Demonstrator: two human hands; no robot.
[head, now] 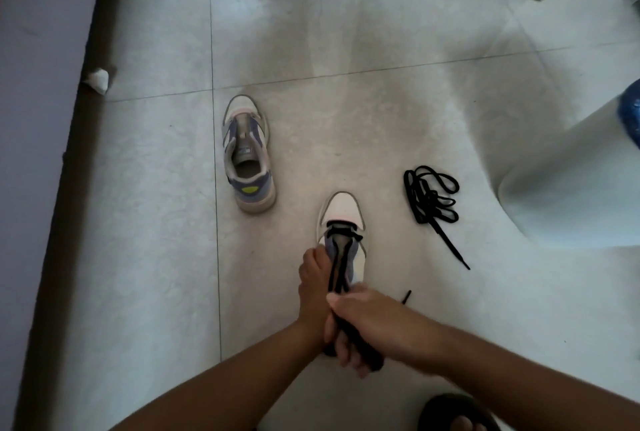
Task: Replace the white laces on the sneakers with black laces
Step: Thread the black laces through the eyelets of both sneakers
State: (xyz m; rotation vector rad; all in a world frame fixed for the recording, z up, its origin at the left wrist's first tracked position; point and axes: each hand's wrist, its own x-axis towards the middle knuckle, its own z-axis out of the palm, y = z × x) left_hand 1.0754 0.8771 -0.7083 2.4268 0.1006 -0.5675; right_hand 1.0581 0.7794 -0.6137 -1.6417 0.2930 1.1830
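A white and purple sneaker (341,219) stands on the floor in front of me, toe pointing away, with a black lace (337,268) threaded through its lowest eyelets. My left hand (313,285) holds the sneaker's left side. My right hand (367,323) grips both strands of that black lace, pulled back toward me. A second sneaker (247,153) without laces stands apart to the far left. Another black lace (431,202) lies bundled on the floor to the right.
The floor is pale tile (346,49). A dark skirting (83,139) runs along the wall at the left, with a white scrap (98,79) beside it. A foot in a black sandal (457,413) shows at the bottom right. A blue object (630,115) is at the right edge.
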